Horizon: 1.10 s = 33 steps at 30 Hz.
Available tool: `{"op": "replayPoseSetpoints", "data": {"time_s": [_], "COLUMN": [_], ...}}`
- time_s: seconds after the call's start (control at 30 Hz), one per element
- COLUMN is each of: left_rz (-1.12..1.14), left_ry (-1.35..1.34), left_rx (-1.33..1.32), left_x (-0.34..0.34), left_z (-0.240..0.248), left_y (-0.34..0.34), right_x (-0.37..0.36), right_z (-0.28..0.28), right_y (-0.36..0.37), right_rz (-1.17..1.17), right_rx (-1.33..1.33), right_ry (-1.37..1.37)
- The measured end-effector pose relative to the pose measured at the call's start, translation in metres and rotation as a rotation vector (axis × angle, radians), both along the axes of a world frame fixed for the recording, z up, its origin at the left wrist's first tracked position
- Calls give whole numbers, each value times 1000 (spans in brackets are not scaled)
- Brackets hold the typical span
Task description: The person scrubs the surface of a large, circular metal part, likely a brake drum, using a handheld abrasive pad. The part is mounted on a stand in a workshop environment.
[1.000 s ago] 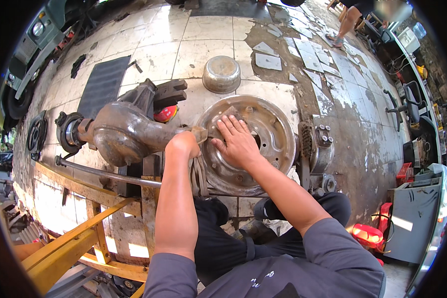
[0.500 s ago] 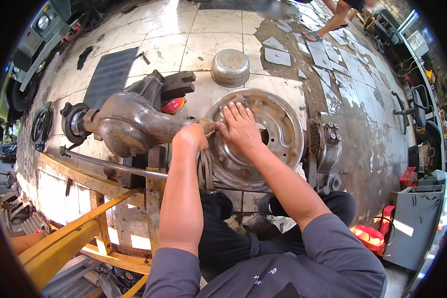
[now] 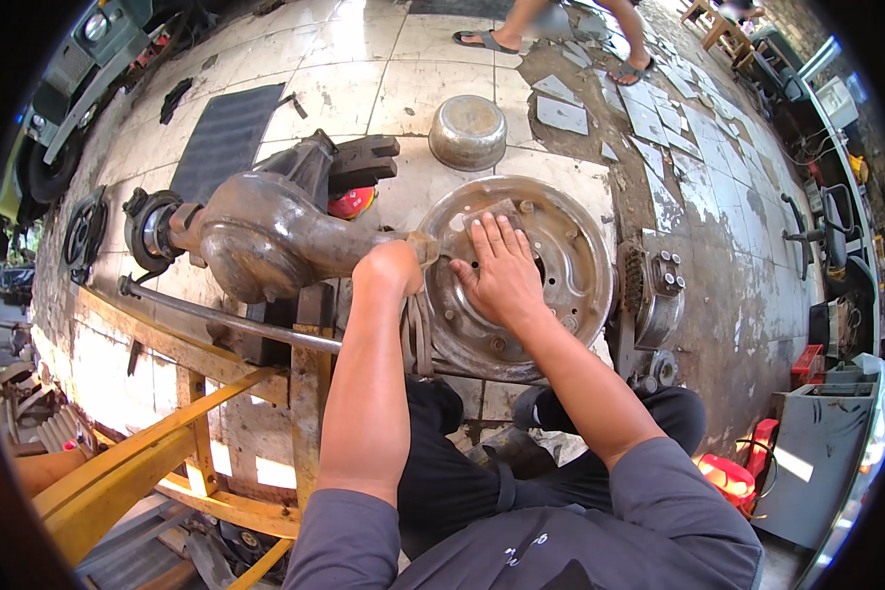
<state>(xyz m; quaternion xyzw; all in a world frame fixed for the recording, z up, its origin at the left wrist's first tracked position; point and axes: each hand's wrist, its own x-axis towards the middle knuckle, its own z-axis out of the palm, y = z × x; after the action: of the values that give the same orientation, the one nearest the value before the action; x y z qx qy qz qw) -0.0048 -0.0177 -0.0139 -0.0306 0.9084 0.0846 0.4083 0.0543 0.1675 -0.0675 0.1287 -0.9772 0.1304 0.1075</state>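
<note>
A round, worn metal brake backing plate (image 3: 577, 329) with holes and bolts lies in front of me, at the end of a brown axle housing (image 3: 256, 236). My right hand (image 3: 506, 270) lies flat on the plate, fingers stretched. Beneath its fingertips a small brown piece, like sandpaper or cloth, (image 3: 502, 207) sticks out. My left hand (image 3: 390, 267) is bent and curled at the tube's end beside the plate's left edge. Its fingers are hidden, so what they grip does not show. A strap-like loop (image 3: 416, 334) hangs below that hand.
Beyond the plate stands a dented metal bowl (image 3: 468, 133). A brake assembly (image 3: 662, 295) stands right of the plate. A yellow frame (image 3: 118, 482) and metal rod (image 3: 226, 317) lie left. Broken tiles (image 3: 649, 123) cover the far right floor; a person's sandalled feet (image 3: 489, 41) are beyond.
My right hand has slid a little to the right and toward me over the plate. My left hand stays at the tube's end. The person at the back has moved, showing both feet.
</note>
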Motion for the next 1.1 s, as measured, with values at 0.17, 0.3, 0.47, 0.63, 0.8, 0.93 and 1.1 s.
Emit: {"op": "replayPoseSetpoints", "data": {"time_s": [0.17,0.3,0.47,0.63,0.8,0.93,1.1], "left_rz": [21,-28,-17,-56,-19,-44,-24], "left_ry": [2,9,86,65,87,68,79], "left_rx": [14,9,58,79,136,82,68], "left_x": [0,0,1,0,0,0,0], "left_z": [10,4,4,1,2,2,3], "left_y": [5,-1,3,-1,1,-3,3], "right_x": [-27,-3,-23,0,-14,-7,4], "right_z": [4,-1,4,1,9,7,6], "right_y": [1,3,6,10,11,4,5], "right_rz": [-29,-8,-18,12,-30,-42,-72], "right_rx": [6,-2,-6,17,-6,18,69], "right_ry": [-34,12,-20,-9,-40,-66,-63]}}
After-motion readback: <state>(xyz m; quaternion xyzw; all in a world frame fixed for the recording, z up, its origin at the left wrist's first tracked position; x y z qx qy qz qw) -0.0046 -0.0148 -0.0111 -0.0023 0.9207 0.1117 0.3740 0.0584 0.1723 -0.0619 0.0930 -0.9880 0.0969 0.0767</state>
